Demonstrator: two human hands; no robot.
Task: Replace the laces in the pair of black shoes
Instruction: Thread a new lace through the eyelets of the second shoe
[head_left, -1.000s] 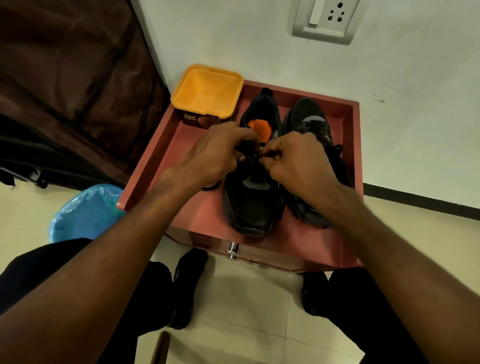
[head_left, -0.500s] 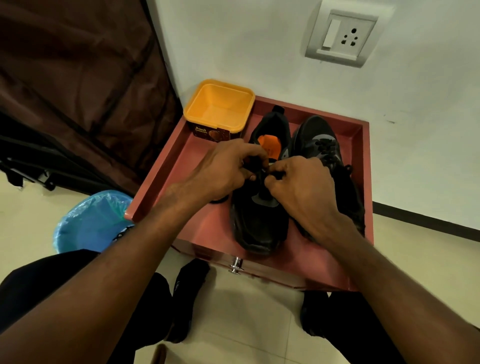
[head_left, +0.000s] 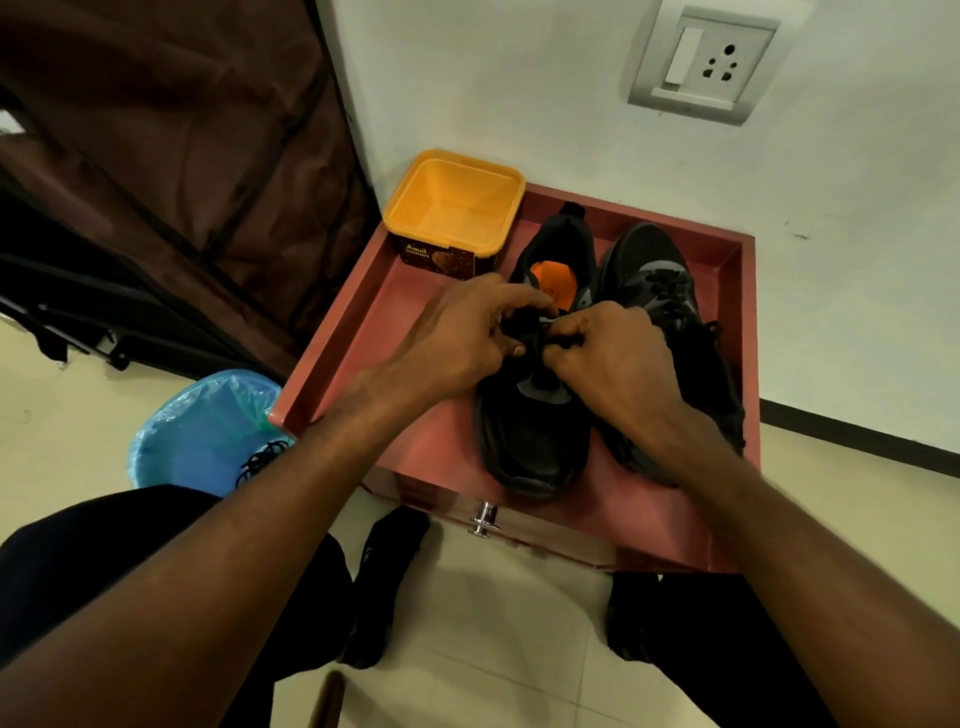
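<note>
Mid-job: right-hand shoe laced, left-hand shoe under way at the top eyelets.

Pink tray (head_left: 363, 332) against the wall, holding both black shoes side by side. Right-hand shoe (head_left: 670, 332): toe pointing to the wall, laces crossed over the tongue, looks finished. Left-hand shoe (head_left: 530, 441): toe facing this way, orange insole showing, lower eyelets hidden. Left hand (head_left: 457, 338) and right hand (head_left: 618, 358) curled over the tongue, fingertips pinching black lace (head_left: 524, 325). Loose black lace in blue bin (head_left: 208, 431), probably the old one.
</note>
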